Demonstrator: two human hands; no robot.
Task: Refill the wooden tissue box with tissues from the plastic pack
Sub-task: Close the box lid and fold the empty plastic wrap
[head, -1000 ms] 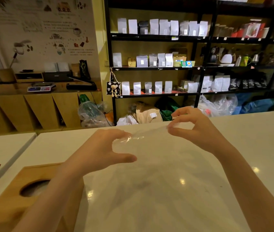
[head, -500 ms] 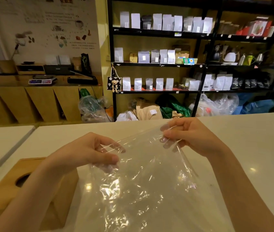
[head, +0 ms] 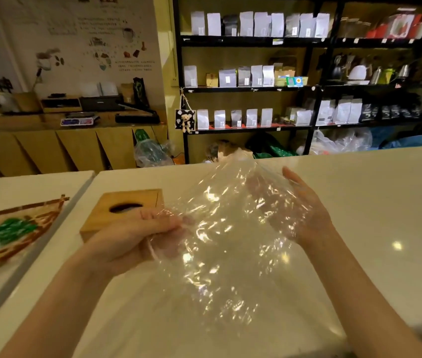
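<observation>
A clear, crinkled plastic pack (head: pixel 220 228) hangs in the air above the white table (head: pixel 372 202), its upper end raised. My left hand (head: pixel 137 233) pinches its left edge between thumb and fingers. My right hand (head: pixel 295 208) is flat with fingers spread, pressed against the pack's right side, partly behind the film. The wooden tissue box (head: pixel 129 205) with an oval slot on top stands on the table just behind my left hand. I cannot make out any tissues through the shiny film.
A second white table (head: pixel 24 192) stands at the left across a narrow gap, with a brown and green pattern on it. Beyond the tables are black shelves (head: pixel 308 86) with pouches, bags on the floor and a wooden counter (head: pixel 49 148).
The view tilted down and the box now shows farther back. My right hand let go of its pinch and spread flat against the pack. The pack's top rose and turned.
</observation>
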